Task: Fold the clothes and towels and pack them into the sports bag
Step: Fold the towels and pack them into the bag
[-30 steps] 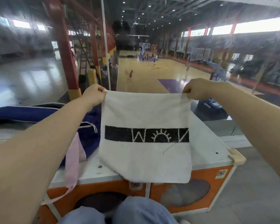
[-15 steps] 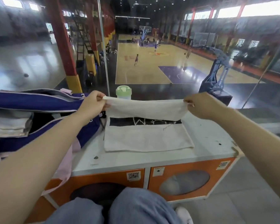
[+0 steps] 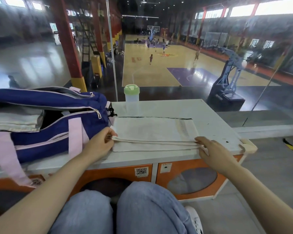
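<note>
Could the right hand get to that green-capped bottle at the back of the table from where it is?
Probably yes. The right hand rests at the towel, and the bottle stands just beyond its far edge; only the flat towel lies between.

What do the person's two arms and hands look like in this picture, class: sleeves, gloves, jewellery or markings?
Both forearms are bare to the edge of the frame, so no sleeves show. The left hand and right hand wear no gloves, and no rings, watch or bracelet can be seen. No markings show. Light blue trousers cover the knees below.
</note>
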Motion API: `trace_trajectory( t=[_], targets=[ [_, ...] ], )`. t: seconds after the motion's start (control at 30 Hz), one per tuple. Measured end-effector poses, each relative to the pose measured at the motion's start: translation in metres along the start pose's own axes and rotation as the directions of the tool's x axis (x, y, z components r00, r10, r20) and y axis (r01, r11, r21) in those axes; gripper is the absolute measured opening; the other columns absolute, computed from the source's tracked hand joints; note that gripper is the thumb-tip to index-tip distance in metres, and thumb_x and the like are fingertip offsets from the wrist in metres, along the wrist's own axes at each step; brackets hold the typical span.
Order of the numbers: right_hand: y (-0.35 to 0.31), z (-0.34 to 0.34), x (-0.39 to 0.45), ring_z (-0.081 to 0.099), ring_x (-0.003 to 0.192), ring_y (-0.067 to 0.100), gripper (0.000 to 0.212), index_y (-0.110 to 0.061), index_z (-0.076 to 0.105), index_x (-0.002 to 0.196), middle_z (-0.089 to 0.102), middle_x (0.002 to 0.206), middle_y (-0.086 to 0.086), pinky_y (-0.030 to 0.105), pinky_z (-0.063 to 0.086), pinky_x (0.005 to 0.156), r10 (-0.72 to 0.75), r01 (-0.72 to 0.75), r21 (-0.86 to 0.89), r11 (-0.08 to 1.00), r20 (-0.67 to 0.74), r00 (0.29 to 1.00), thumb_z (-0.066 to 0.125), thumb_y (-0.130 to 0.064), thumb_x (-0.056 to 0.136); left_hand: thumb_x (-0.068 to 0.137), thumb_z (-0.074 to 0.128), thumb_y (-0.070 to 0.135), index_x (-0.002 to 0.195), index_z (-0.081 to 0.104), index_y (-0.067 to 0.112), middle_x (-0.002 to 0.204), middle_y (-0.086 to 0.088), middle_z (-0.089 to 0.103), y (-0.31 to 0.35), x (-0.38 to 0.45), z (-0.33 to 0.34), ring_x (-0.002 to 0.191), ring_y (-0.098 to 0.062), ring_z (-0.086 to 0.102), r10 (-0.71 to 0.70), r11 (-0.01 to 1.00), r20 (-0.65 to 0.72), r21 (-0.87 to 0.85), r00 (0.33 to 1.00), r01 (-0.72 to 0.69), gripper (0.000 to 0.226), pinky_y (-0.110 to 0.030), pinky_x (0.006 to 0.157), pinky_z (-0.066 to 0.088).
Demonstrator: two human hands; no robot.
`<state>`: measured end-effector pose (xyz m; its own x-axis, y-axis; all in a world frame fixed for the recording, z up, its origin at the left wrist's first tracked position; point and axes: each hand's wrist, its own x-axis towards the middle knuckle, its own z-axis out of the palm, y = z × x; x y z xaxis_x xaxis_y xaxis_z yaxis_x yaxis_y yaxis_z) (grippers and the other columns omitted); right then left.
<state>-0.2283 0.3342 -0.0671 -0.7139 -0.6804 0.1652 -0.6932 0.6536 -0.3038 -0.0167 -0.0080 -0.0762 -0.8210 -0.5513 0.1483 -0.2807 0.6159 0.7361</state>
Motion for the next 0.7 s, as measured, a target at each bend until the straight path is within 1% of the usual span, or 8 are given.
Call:
trace_trajectory(
  t=[0.2, 0.3, 0.37, 0.43, 0.5, 0.57, 0.63, 0.7],
  targets=[
    [0.004, 0.017, -0.02, 0.056, 0.113, 0.024, 0.052, -0.023, 0.049, 0.139, 0.063, 0.122, -0.002, 0.039, 0.041, 0.095, -0.1, 0.089, -0.177, 0.98, -0.053, 0.994, 0.058, -0.014, 0.088, 0.092, 0.053, 0.009, 0.101, 0.057, 0.035, 0.123, 0.015, 0.059, -0.009, -0.015, -0.002, 0.111, -0.003, 0.053, 0.121, 0.956, 0.117, 0.253, 0.986, -0.147, 0.028, -0.02, 0.093, 0.044],
    [0.009, 0.025, -0.022, 0.064, 0.097, 0.023, 0.071, -0.017, 0.058, 0.132, 0.068, 0.119, -0.002, 0.037, 0.05, 0.082, -0.213, 0.168, -0.413, 0.895, -0.065, 0.975, 0.078, -0.006, 0.065, 0.092, 0.05, 0.012, 0.108, 0.062, 0.034, 0.119, 0.012, 0.054, -0.002, -0.012, -0.007, 0.109, -0.006, 0.051, 0.089, 0.907, 0.127, 0.4, 0.988, -0.133, 0.029, -0.022, 0.092, 0.043],
    [0.008, 0.027, -0.019, 0.063, 0.094, 0.023, 0.068, -0.017, 0.06, 0.13, 0.069, 0.118, -0.002, 0.037, 0.05, 0.079, -0.23, 0.168, -0.442, 0.881, -0.089, 0.969, 0.079, -0.007, 0.066, 0.091, 0.047, 0.016, 0.101, 0.064, 0.037, 0.113, 0.009, 0.054, 0.009, -0.003, -0.01, 0.104, -0.012, 0.054, 0.027, 0.853, 0.125, 0.515, 0.992, -0.088, 0.029, -0.028, 0.089, 0.046],
    [0.003, 0.023, -0.017, 0.06, 0.1, 0.024, 0.053, -0.02, 0.058, 0.133, 0.066, 0.123, -0.002, 0.039, 0.047, 0.086, -0.166, 0.125, -0.285, 0.95, -0.124, 0.978, 0.066, -0.009, 0.082, 0.09, 0.046, 0.021, 0.09, 0.066, 0.035, 0.105, 0.005, 0.059, 0.027, 0.007, -0.009, 0.098, -0.015, 0.054, 0.048, 0.774, 0.099, 0.626, 0.994, -0.1, 0.024, -0.031, 0.083, 0.049],
    [-0.002, 0.015, -0.015, 0.058, 0.103, 0.022, 0.045, -0.023, 0.056, 0.135, 0.066, 0.12, -0.001, 0.035, 0.045, 0.089, -0.014, 0.021, 0.065, 0.998, -0.107, 0.994, 0.053, -0.011, 0.092, 0.092, 0.044, 0.022, 0.094, 0.068, 0.027, 0.104, 0.005, 0.062, 0.048, 0.014, 0.003, 0.096, -0.015, 0.052, 0.131, 0.748, 0.097, 0.644, 0.987, -0.163, 0.025, -0.033, 0.083, 0.049],
    [-0.004, 0.009, -0.013, 0.059, 0.102, 0.013, 0.038, -0.026, 0.059, 0.129, 0.068, 0.113, -0.008, 0.021, 0.044, 0.084, 0.099, -0.057, 0.325, 0.944, -0.116, 0.988, 0.051, -0.011, 0.094, 0.094, 0.04, 0.021, 0.107, 0.064, 0.023, 0.112, 0.004, 0.061, 0.068, 0.018, 0.025, 0.102, -0.016, 0.051, 0.183, 0.801, 0.102, 0.562, 0.978, -0.208, 0.026, -0.034, 0.088, 0.046],
    [-0.007, 0.008, -0.009, 0.061, 0.099, 0.006, 0.03, -0.028, 0.065, 0.115, 0.069, 0.104, -0.017, 0.011, 0.04, 0.079, 0.156, -0.076, 0.432, 0.899, -0.151, 0.976, 0.052, -0.011, 0.095, 0.096, 0.038, 0.021, 0.12, 0.057, 0.021, 0.125, 0.003, 0.058, 0.077, 0.02, 0.051, 0.116, -0.018, 0.048, 0.215, 0.845, 0.103, 0.479, 0.971, -0.238, 0.031, -0.037, 0.1, 0.042],
    [-0.011, 0.008, -0.006, 0.063, 0.091, 0.001, 0.023, -0.027, 0.069, 0.103, 0.071, 0.095, -0.014, 0.015, 0.044, 0.079, 0.227, -0.091, 0.552, 0.829, -0.184, 0.956, 0.053, -0.012, 0.095, 0.099, 0.035, 0.025, 0.136, 0.047, 0.024, 0.145, 0.001, 0.046, 0.078, 0.021, 0.074, 0.136, -0.022, 0.035, 0.199, 0.848, 0.129, 0.474, 0.971, -0.237, 0.039, -0.042, 0.114, 0.028]
  ],
)
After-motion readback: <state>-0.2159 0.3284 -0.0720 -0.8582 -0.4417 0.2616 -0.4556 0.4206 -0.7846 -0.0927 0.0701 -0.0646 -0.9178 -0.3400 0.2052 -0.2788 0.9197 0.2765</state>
